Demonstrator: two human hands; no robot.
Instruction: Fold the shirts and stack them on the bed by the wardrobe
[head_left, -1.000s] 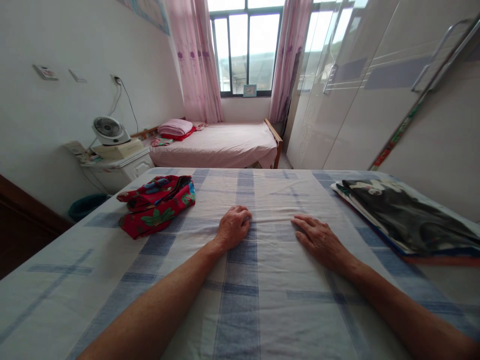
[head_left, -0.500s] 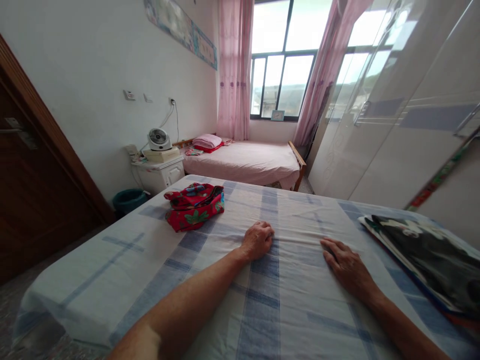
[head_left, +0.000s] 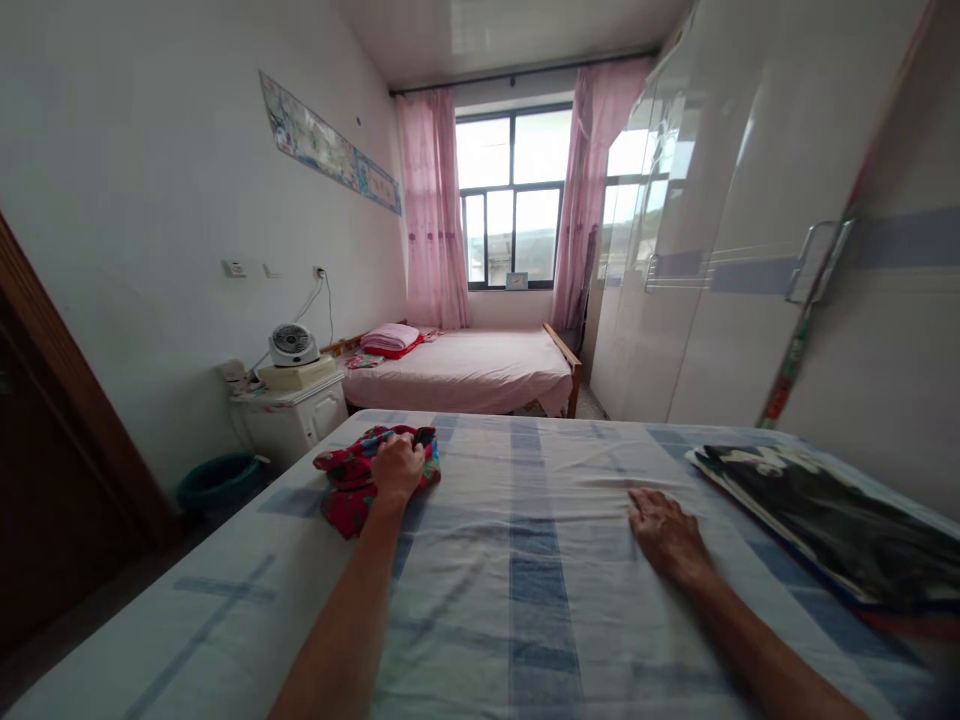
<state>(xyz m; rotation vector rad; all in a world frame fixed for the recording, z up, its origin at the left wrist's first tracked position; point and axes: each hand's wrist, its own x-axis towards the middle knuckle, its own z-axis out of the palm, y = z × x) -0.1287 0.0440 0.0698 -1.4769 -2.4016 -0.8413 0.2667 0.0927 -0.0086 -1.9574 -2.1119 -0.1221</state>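
The left hand point(head_left: 396, 468) sits on the red flowery cloth point(head_left: 352, 482), left of the middle, fingers curled on it. The right hand point(head_left: 666, 532) lies flat, fingers open, far away.

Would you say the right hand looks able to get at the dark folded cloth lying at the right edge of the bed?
Probably yes: the right hand rests flat on the checked sheet, with only bare sheet between it and the dark folded cloth.

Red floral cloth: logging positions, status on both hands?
Left hand on red floral cloth, grip unclear. Right hand flat on checked sheet. Nothing between them.
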